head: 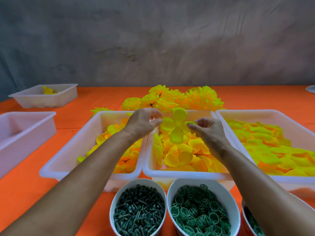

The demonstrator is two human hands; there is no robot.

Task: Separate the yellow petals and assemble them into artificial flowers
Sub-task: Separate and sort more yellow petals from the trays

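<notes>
- A mottled grey wall (153, 40) stands behind an orange tabletop (25, 188) that fills the lower half of the view.
- Three large white trays sit side by side: the right tray (265, 113) heaped with yellow-orange petals, the middle tray (187, 175) likewise filled, and the left tray (68, 157) holding petals under the left forearm.
- A further white tray (25, 133) lies at the left edge; a smaller tray (42, 97) sits far back left with a few yellow pieces inside.
- A pile of finished yellow flowers (173, 99) lies behind the middle tray.
- Nearest the camera stand white cups: one of dark green stems (139, 213), one of green rings (201, 213), and a third (247, 217) cut off at the right.
- A four-lobed yellow petal piece (175, 126) is held above the middle tray, between both hands.
- The left hand (143, 123) pinches its left lobe with curled fingers.
- The right hand (206, 130) pinches its right lobe between thumb and fingers.
</notes>
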